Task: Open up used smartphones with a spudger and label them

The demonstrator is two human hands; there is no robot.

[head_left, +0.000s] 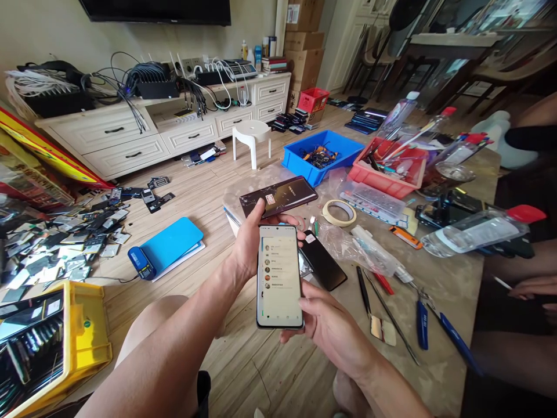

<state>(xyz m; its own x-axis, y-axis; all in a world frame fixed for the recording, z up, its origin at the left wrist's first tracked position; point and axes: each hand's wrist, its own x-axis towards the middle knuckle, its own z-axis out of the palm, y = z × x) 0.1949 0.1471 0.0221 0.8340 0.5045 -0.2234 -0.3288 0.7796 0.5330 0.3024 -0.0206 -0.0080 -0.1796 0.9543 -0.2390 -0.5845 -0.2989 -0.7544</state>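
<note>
A smartphone (279, 278) with a lit screen, showing a list with small round pictures, is held upright between my hands. My left hand (250, 241) cradles its upper left side, fingers passing behind and fingertips showing at the right edge. Around the lower right edge closes my right hand (324, 316), its thumb at the screen's side and a finger underneath. Just beyond my left thumb is a brown phone (282, 196) with a cracked back and a small label; whether the thumb touches it I cannot tell. A black phone (324, 261) lies to the right.
On the table (439, 313) are a tape roll (339, 213), tweezers (394, 316), blue-handled pliers (422, 325), a blue bin (304, 168) and a red basket (383, 183). Loose phone parts (96, 235) and a yellow crate (87, 325) are at left. Another person's hand (535, 287) is at right.
</note>
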